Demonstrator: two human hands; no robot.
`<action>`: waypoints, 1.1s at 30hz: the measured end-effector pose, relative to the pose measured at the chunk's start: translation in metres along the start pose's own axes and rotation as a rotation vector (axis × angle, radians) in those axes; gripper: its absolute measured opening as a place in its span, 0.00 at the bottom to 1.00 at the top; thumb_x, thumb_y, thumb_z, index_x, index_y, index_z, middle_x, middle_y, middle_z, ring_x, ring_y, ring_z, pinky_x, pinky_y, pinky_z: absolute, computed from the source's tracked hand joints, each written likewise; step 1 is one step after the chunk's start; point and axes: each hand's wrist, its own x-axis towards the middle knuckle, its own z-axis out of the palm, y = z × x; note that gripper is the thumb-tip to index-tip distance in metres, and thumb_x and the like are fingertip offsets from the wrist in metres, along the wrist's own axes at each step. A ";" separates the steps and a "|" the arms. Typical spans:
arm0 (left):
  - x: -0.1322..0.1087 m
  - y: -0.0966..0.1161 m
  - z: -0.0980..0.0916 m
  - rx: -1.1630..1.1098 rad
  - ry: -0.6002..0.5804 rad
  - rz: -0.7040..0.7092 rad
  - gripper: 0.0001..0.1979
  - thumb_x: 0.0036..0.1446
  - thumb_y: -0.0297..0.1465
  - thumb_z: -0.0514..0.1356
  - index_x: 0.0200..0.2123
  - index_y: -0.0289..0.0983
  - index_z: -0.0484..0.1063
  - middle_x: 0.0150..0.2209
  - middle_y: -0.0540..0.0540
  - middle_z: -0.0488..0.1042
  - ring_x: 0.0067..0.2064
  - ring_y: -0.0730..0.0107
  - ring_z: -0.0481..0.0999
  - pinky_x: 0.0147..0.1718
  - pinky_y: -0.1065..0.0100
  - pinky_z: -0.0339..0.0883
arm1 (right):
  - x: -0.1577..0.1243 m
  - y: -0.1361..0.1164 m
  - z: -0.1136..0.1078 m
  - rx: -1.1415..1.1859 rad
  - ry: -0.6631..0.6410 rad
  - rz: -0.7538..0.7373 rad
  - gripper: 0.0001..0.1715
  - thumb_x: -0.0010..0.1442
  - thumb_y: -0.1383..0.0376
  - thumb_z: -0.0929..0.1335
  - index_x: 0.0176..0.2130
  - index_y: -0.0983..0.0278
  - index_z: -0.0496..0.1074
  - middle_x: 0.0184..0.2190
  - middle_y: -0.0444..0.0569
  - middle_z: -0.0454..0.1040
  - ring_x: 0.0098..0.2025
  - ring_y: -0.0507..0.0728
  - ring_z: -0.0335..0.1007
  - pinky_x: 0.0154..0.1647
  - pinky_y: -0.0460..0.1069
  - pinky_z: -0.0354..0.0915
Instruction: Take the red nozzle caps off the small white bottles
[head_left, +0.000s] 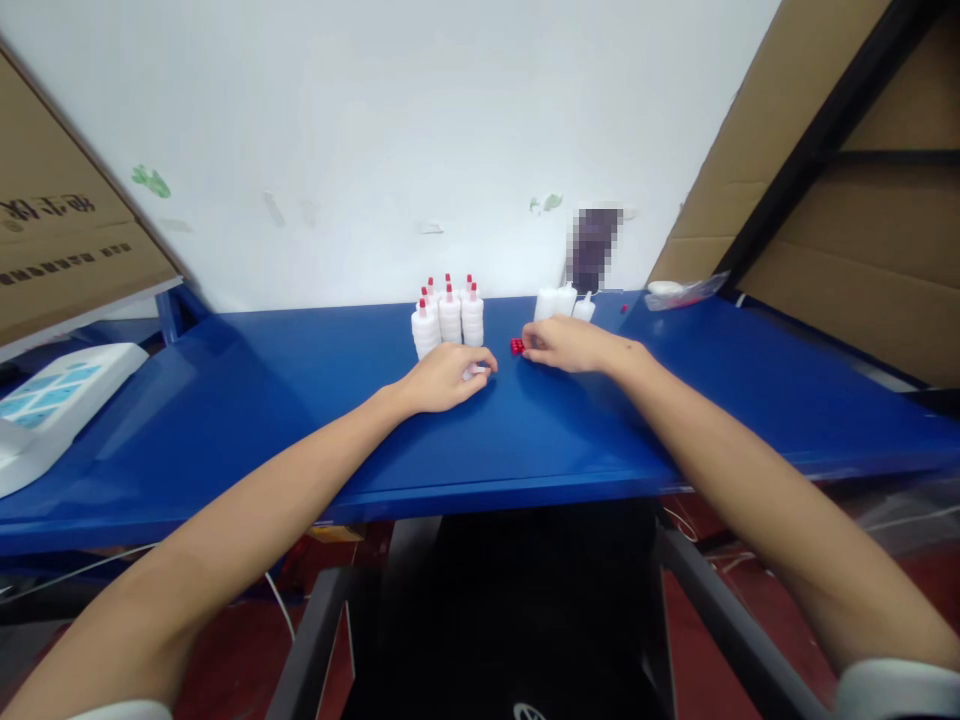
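My left hand (447,377) rests on the blue table (262,400) with its fingers curled round a small white bottle (475,373), just in front of a cluster of several white bottles with red caps (448,314). My right hand (564,345) lies to the right with its fingertips pinched at a little heap of red caps (517,346). A few uncapped white bottles (564,302) stand right behind that hand.
A white device with a blue panel (56,402) sits at the table's left end. Cardboard boxes lean at the left (60,240) and right (862,200). A clear plastic bag (686,290) lies at the back right. A black frame (487,620) stands below the table edge.
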 end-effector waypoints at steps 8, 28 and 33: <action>0.000 0.000 0.000 0.004 -0.003 0.002 0.13 0.62 0.30 0.55 0.44 0.37 0.78 0.43 0.46 0.83 0.42 0.63 0.81 0.44 0.63 0.72 | 0.001 0.002 0.002 0.013 0.042 -0.019 0.11 0.66 0.63 0.67 0.45 0.65 0.75 0.36 0.52 0.78 0.33 0.55 0.70 0.33 0.49 0.56; 0.000 -0.001 0.001 0.007 -0.003 -0.001 0.13 0.63 0.31 0.55 0.44 0.37 0.78 0.43 0.46 0.83 0.43 0.63 0.82 0.45 0.63 0.73 | -0.001 0.000 0.000 -0.002 0.042 -0.029 0.14 0.65 0.63 0.67 0.45 0.66 0.79 0.34 0.53 0.80 0.33 0.57 0.72 0.34 0.50 0.59; 0.000 0.000 0.000 0.006 -0.004 0.003 0.13 0.63 0.31 0.55 0.44 0.37 0.78 0.43 0.46 0.83 0.43 0.63 0.81 0.44 0.62 0.72 | -0.001 -0.001 -0.003 -0.006 0.037 -0.042 0.15 0.65 0.63 0.66 0.45 0.66 0.80 0.33 0.52 0.80 0.33 0.57 0.72 0.35 0.50 0.60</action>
